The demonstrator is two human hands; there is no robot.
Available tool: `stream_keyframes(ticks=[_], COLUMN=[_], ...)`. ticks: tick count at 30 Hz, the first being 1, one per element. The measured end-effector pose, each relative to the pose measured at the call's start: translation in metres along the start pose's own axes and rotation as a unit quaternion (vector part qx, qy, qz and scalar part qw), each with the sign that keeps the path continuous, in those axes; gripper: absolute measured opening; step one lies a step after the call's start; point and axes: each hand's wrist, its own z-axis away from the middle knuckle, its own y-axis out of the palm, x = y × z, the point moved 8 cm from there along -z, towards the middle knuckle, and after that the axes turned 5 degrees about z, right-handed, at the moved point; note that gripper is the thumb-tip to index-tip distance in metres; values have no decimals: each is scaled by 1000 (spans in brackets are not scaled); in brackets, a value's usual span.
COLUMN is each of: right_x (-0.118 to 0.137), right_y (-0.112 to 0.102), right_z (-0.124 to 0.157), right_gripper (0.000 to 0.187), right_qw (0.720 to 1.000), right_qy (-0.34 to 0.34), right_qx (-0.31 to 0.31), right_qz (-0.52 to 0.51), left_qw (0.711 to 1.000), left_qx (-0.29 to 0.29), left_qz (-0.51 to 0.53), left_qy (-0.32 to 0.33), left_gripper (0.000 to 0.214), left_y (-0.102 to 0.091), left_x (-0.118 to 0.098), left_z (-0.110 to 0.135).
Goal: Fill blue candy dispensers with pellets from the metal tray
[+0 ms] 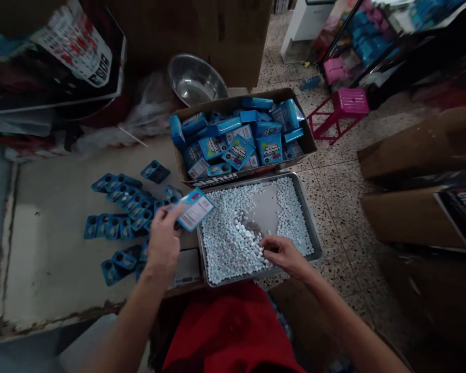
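Note:
My left hand (163, 241) is closed on a small blue candy box (195, 209), tilted over the left edge of a metal tray (317, 254). The box's white printed panel faces up. Small pale blue and white candies (225, 248) fill much of the tray, with a bare patch of its bottom showing toward the back. My right hand (281, 253) is low over the candies near the tray's front right, fingers curled together. A brownish, see-through patch (252, 226) lies just beyond its fingertips; whether the hand grips anything there is unclear.
Behind the tray, a cardboard carton (306, 142) holds many blue candy boxes (238, 152). Several blue box pieces with round holes (120, 228) lie on the pale table (46, 248) at left. A metal bowl (196, 80) and a pink stool (347, 103) stand farther back.

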Motion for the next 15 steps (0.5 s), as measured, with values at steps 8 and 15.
stream_keyframes(ticks=[8, 15], right_x=[-8, -30], right_y=[13, 25], right_z=[6, -37], right_gripper=[19, 16], right_qw=[995, 990], right_qy=[34, 79], right_qx=[93, 102], right_qz=[23, 64], left_qw=[952, 978], left_qx=[-47, 48], left_qz=[163, 27], left_qy=[-253, -202], left_gripper=[41, 46], left_y=[39, 47], left_x=[142, 135], left_z=[38, 27])
